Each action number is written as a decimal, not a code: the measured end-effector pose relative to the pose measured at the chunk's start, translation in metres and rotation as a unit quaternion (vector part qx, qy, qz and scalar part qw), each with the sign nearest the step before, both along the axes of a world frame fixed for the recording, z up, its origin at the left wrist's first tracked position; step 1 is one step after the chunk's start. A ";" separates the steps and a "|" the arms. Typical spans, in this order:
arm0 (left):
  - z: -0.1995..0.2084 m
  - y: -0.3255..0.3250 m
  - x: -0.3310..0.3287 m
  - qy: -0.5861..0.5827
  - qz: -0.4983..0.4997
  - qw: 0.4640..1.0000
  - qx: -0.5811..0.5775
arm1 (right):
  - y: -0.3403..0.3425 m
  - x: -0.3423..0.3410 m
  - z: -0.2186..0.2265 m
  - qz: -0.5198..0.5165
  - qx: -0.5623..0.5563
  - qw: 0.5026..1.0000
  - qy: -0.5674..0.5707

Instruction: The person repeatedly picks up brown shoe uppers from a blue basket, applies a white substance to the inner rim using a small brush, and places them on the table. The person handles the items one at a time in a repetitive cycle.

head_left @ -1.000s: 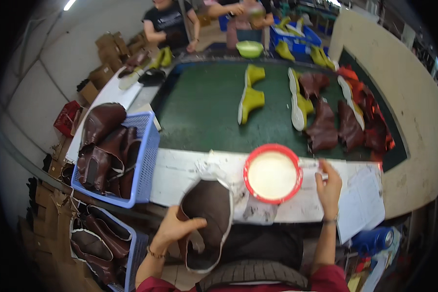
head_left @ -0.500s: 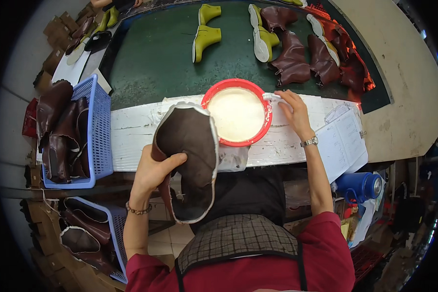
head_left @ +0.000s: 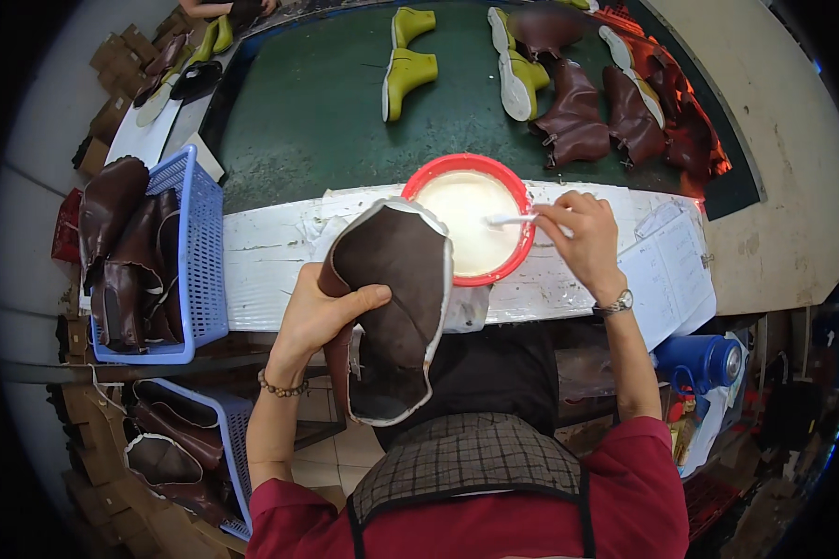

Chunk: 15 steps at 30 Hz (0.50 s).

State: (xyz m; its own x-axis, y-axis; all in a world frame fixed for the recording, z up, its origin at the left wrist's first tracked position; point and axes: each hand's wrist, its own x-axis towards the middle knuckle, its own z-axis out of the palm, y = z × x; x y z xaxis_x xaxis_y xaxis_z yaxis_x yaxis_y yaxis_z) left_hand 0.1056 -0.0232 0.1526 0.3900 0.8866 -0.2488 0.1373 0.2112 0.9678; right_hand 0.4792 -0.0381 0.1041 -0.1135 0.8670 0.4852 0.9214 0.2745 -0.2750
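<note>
My left hand [head_left: 322, 312] grips a dark brown boot upper [head_left: 393, 279] with a whitish edge, its thumb pressed on the inner face. In my right hand [head_left: 583, 238] is a white-handled brush [head_left: 513, 220], pinched between the fingers. The brush's far end reaches over the creamy white liquid [head_left: 466, 238] and seems to touch it. That liquid fills a red round basin [head_left: 529, 244], which stands on the white bench edge. The boot upper overlaps the basin's left side in view and hides part of its rim.
Lime-green boot lasts [head_left: 408, 82] and brown boot uppers [head_left: 573, 116] lie on the green table [head_left: 317, 102]. At left, a blue basket [head_left: 200, 252] holds brown boots, with another basket [head_left: 238, 438] below. Papers [head_left: 667, 270] and a blue flask [head_left: 699, 361] are at right.
My right hand has taken the brush from the basin's right rim, and its end now lies over the white liquid. The boot upper has shifted slightly right in view.
</note>
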 end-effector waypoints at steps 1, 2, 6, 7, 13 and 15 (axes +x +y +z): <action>0.002 0.004 0.000 -0.008 -0.016 1.000 -0.011 | 0.001 0.002 0.001 -0.007 0.000 0.999 0.045; 0.002 0.007 0.000 -0.017 -0.033 0.999 -0.024 | 0.004 0.005 0.006 0.012 -0.029 0.989 0.147; 0.006 0.011 0.008 -0.011 -0.117 0.989 -0.091 | 0.014 -0.020 0.041 0.160 -0.007 0.955 0.248; 0.007 0.010 0.009 -0.029 -0.129 0.987 -0.092 | 0.016 -0.026 0.046 0.176 -0.007 0.959 0.224; 0.036 0.006 0.008 -0.081 -0.028 0.996 -0.006 | 0.021 -0.037 0.051 0.173 0.017 0.968 0.179; 0.039 0.009 -0.002 -0.025 -0.009 0.999 0.039 | 0.012 -0.045 0.048 0.150 0.021 0.970 0.192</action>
